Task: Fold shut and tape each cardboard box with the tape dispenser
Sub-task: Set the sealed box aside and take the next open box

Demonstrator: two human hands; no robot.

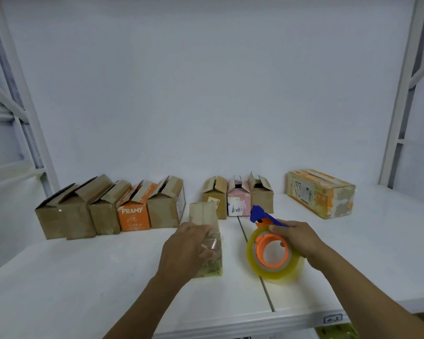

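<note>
A plain, matte white wall (206,81) fills most of the view, framed by pale metal rack uprights (402,94) that run out of sight above. Below it lies a smooth white shelf (83,277), split by a thin dark seam (267,289), its front edge cut off at the bottom. At the back left stands a row of five boxes (108,211), worn brown cardboard with one orange box printed PRAMY, all pressed side to side with flaps standing open. Far right, well apart, lies a long box (321,194) with scuffed orange print. Between them, three smaller boxes (238,199) touch, the middle one pink, flaps up. Nearer, a narrow brown box (203,214) lies with its flaps closed, its near end glossy with clear tape. The left hand (186,248) covers part of it, grip curled over top and side. Just right, the right hand (301,241) has its grip clamped round the tape dispenser (269,253): yellowish roll, orange hub, blue head, slightly blurred. A small label (333,318) on the shelf edge is unreadable.
</note>
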